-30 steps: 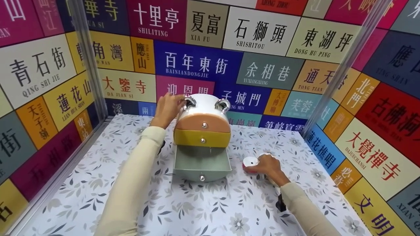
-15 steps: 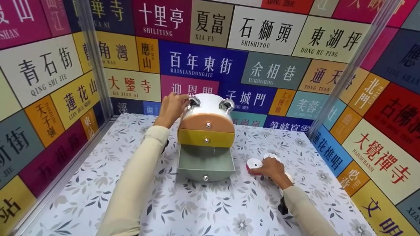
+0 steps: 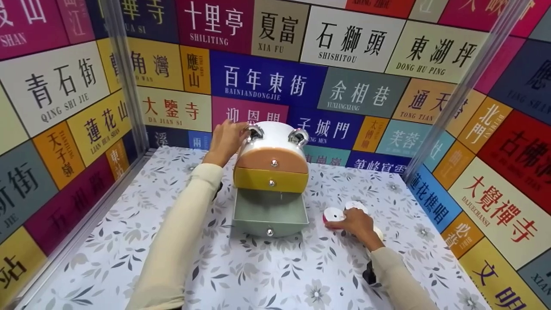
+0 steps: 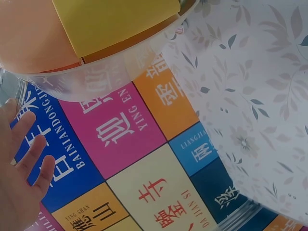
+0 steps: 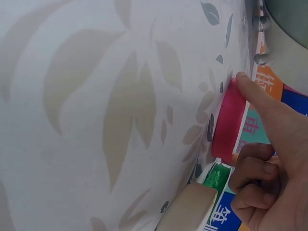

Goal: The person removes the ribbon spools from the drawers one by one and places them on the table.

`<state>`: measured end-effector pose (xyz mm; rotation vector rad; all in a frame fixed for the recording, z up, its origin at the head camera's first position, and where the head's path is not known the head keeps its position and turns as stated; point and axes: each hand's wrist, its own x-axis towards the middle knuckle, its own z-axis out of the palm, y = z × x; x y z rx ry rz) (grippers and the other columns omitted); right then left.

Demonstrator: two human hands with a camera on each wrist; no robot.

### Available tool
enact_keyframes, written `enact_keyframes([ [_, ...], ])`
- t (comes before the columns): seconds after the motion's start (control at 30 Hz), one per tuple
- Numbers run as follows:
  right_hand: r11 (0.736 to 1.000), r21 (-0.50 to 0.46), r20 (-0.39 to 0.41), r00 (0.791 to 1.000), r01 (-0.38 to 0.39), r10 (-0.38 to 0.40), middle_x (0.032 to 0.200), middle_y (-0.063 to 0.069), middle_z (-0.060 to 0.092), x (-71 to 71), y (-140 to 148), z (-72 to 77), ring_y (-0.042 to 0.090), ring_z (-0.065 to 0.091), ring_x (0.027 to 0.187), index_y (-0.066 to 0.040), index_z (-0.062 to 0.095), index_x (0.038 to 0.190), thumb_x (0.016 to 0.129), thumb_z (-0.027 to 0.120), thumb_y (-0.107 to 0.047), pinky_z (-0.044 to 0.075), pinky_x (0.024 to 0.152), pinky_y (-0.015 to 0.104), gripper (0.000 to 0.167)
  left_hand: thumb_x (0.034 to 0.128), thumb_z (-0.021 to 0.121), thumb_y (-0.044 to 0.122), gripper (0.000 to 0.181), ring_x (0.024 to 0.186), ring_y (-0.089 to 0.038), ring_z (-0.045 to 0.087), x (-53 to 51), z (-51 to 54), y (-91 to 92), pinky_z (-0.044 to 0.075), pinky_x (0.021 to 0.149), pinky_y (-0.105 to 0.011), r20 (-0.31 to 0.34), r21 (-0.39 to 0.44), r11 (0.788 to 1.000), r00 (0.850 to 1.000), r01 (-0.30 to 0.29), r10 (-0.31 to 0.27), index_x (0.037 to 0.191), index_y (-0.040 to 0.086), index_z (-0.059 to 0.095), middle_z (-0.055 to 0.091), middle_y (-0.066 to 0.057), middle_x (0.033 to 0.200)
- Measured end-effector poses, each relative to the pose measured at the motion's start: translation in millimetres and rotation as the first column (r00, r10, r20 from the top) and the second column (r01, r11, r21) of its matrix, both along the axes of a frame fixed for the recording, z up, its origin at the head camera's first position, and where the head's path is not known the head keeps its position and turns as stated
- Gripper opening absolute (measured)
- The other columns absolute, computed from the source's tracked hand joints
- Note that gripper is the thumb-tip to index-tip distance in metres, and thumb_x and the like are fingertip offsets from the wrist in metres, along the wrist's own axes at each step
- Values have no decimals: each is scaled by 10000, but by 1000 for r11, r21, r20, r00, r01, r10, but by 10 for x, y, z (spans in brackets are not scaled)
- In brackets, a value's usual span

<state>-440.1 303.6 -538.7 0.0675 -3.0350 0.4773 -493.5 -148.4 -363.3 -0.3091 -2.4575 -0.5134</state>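
A small drawer cabinet (image 3: 272, 135) with a white top and two clear ear-like rings stands on the table. Its orange drawer (image 3: 254, 160) and yellow drawer (image 3: 247, 178) are in; the bottom green drawer (image 3: 269, 211) is pulled out, with nothing seen inside. My left hand (image 3: 226, 142) holds the cabinet by its left ear; in the left wrist view the other fingers (image 4: 36, 149) stand apart from it. To the right of the drawer, my right hand (image 3: 358, 222) pinches a pink ribbon roll (image 5: 230, 120) resting on the table, thumb on one side, fingers curled at the other.
Beside the pink roll lie a green ribbon roll (image 5: 216, 177) and a beige ribbon roll (image 5: 190, 207), partly behind the right hand in the head view. Walls with printed signs (image 3: 267, 79) rise behind the flower-patterned table (image 3: 249, 275).
The head view has shifted slightly. My right hand has moved a little at the pink ribbon roll, showing more of the rolls behind it. The left hand keeps its hold on the ear.
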Motion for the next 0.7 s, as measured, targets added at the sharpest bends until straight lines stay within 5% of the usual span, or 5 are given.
enact_keyframes([
  [0.2, 1000, 5, -29, 999, -26, 26, 817, 92, 709, 95, -11, -61, 251, 586, 698, -18, 731, 1162, 729, 805, -733, 458, 623, 446, 839, 1021, 686, 283, 257, 994, -353, 639, 10, -24, -6, 502, 878, -496, -24, 8, 1000, 1000, 8, -8, 1236, 168, 770, 777, -109, 1068],
  [0.3, 1000, -16, -35, 999, -8, 7, 907, 150, 725, 129, -29, -75, 276, 607, 730, -37, 713, 1118, 750, 766, -766, 480, 667, 491, 818, 1025, 681, 278, 271, 1018, -356, 637, 12, -12, -3, 489, 890, -507, -19, 3, 1000, 1000, 7, -7, 1260, 170, 760, 778, -106, 1084],
  [0.5, 999, -51, -83, 996, 19, -24, 1196, 236, 717, 144, -92, -48, 383, 694, 953, -24, 634, 1388, 842, 642, -794, 533, 835, 555, 944, 1032, 667, 281, 300, 1034, -357, 642, 7, -28, -2, 491, 894, -513, -17, -18, 1000, 1000, 4, -4, 1302, 172, 740, 775, -112, 1114],
  [0.6, 999, -52, -169, 986, -4, -4, 892, 188, 751, 143, -161, 12, 346, 697, 745, -48, 653, 1393, 905, 626, -730, 551, 696, 506, 839, 1030, 671, 279, 297, 1025, -352, 645, -1, -32, -1, 498, 889, -509, -15, -15, 1000, 1000, 6, -6, 1297, 171, 742, 775, -107, 1114],
  [0.7, 997, -61, -243, 970, -41, 25, 524, 41, 548, 166, -276, 101, 219, 522, 486, -110, 717, 1331, 942, 650, -648, 471, 515, 401, 667, 1025, 679, 280, 290, 1011, -349, 648, -9, -24, -3, 502, 886, -501, -19, -6, 1000, 1000, 4, -4, 1287, 177, 749, 778, -100, 1100],
])
